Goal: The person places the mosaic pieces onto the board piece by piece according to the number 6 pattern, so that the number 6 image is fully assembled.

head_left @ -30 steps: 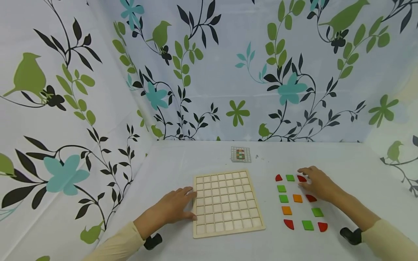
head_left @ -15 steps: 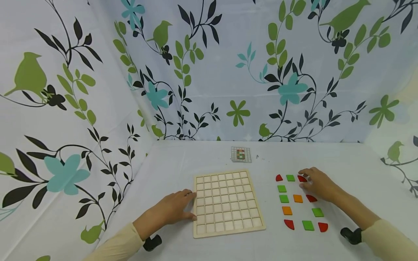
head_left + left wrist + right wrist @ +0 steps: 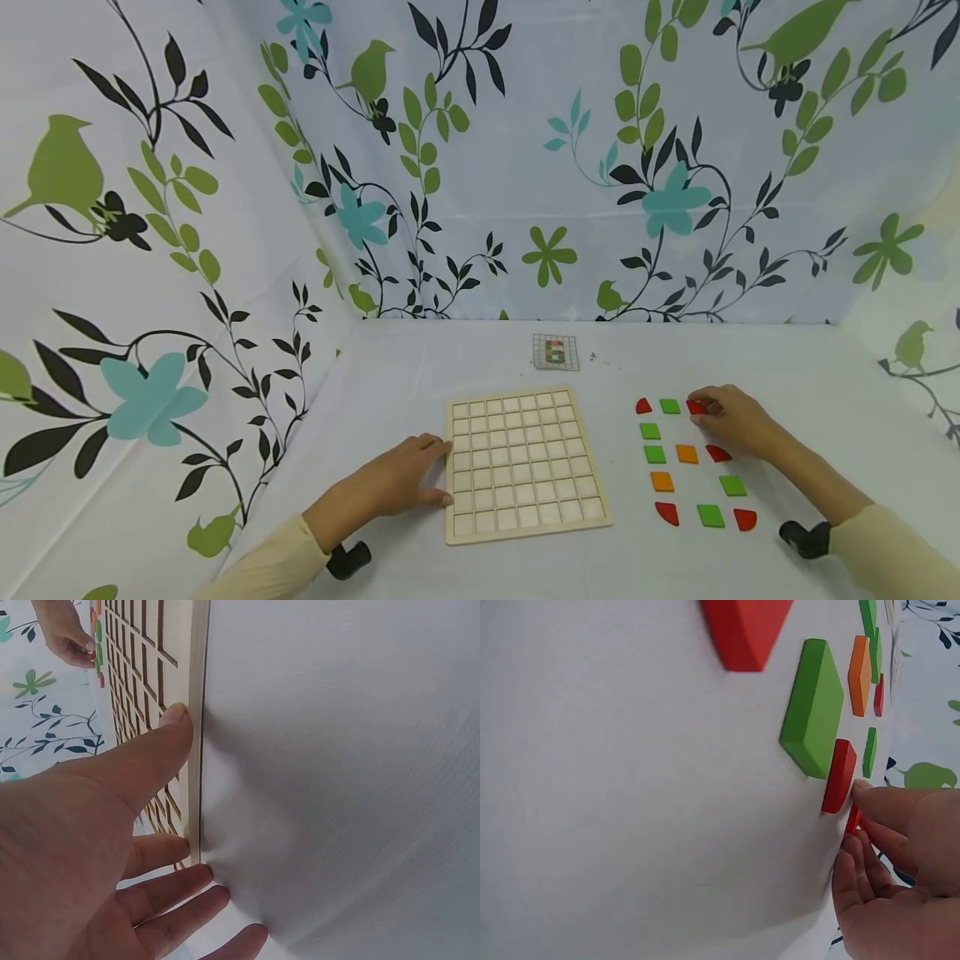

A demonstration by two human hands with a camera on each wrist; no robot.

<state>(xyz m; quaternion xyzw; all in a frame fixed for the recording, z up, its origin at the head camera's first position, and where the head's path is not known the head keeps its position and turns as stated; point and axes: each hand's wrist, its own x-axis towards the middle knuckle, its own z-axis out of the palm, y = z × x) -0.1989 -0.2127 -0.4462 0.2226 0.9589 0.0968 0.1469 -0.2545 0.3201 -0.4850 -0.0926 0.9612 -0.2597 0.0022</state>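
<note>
A square wooden grid board (image 3: 521, 479) lies on the white table. My left hand (image 3: 401, 477) rests at its left edge; in the left wrist view the thumb (image 3: 174, 718) touches the board's frame and the other fingers spread along it. My right hand (image 3: 738, 423) pinches a red quarter-circle tile (image 3: 696, 407) at the far right end of the back row of tiles. In the right wrist view only a sliver of that tile shows between thumb and fingers. Beside it lie a green square tile (image 3: 670, 406) and another red quarter-circle tile (image 3: 717, 453).
Several more red, green and orange tiles lie right of the board, among them an orange tile (image 3: 687, 454) and a front green tile (image 3: 710, 516). Behind the board sits a small card (image 3: 556, 352) with a coloured grid pattern. Patterned cloth (image 3: 465, 167) hangs at the back and sides.
My right fingers have closed in on the red quarter-circle tile. My left hand stays at the board's edge. The head view has shifted slightly.
</note>
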